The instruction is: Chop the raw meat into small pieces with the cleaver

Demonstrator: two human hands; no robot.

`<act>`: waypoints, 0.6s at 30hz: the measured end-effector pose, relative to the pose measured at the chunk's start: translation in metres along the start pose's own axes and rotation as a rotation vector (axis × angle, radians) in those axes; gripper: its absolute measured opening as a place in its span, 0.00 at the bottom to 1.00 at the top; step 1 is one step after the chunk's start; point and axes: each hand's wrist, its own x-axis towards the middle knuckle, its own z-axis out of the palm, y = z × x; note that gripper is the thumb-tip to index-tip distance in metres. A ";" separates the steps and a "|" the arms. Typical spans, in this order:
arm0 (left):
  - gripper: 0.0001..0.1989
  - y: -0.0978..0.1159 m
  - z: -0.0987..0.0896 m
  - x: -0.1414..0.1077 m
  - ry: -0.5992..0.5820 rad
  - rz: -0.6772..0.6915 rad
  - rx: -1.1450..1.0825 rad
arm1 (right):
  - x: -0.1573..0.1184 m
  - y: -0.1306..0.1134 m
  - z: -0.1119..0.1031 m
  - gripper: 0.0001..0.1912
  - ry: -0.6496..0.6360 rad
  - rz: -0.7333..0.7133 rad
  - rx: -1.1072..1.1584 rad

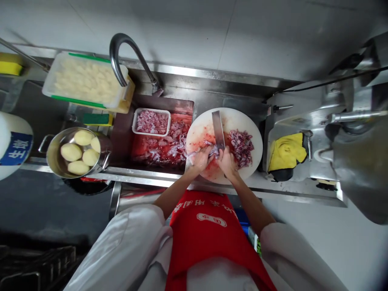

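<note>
My right hand [226,161] is closed round the handle of a cleaver [218,128], whose broad blade points away from me over the round white cutting board [197,129]. To its left, my left hand [201,160] presses a pale purple piece of squid [214,152] against the board, close to the blade. Cut squid [241,148] lies heaped on the right half of the board. Reddish wet smears mark the surface around both hands. The fingertips of my left hand are partly hidden.
Left of the board, a sink [142,155] holds reddish water, loose squid and a white basket [150,133] of pieces. A curved faucet [133,44] rises behind. Farther left are a pot of peeled potatoes [71,152] and a lidded tub [85,81]. A yellow cloth [287,151] lies right.
</note>
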 end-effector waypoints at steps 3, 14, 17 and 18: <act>0.18 0.006 -0.003 0.006 -0.062 -0.081 0.082 | 0.004 0.004 -0.006 0.22 -0.007 0.004 0.002; 0.15 -0.001 -0.016 0.002 -0.096 0.025 0.094 | 0.000 -0.001 -0.008 0.26 0.001 0.008 0.023; 0.16 0.003 -0.018 0.005 -0.147 0.039 0.177 | 0.004 0.003 -0.001 0.26 -0.015 0.005 -0.006; 0.17 0.005 -0.020 0.007 -0.176 0.040 0.212 | 0.006 0.005 0.001 0.26 -0.002 -0.005 -0.015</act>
